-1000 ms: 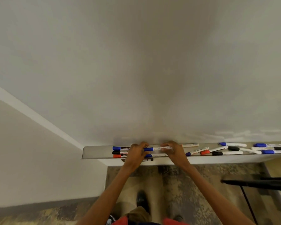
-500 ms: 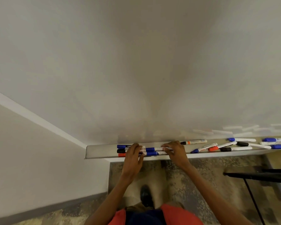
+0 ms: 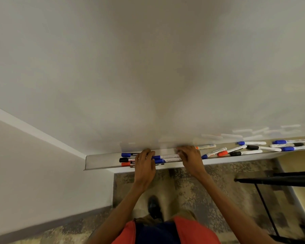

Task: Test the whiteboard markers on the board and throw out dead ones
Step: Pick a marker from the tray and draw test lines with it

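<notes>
We see a glossy, smooth board [image 3: 148,67], a matt metal tray [image 3: 102,161], plastic markers [image 3: 253,147], and mottled carpet [image 3: 192,187].

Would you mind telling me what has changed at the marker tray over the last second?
Little. The left hand shifted slightly right along the tray, uncovering more of the markers at its left end, and now lies flatter over them. The right hand stayed on the far ends of the blue-capped markers. Nothing was lifted; the loose markers to the right lie unchanged.
</notes>
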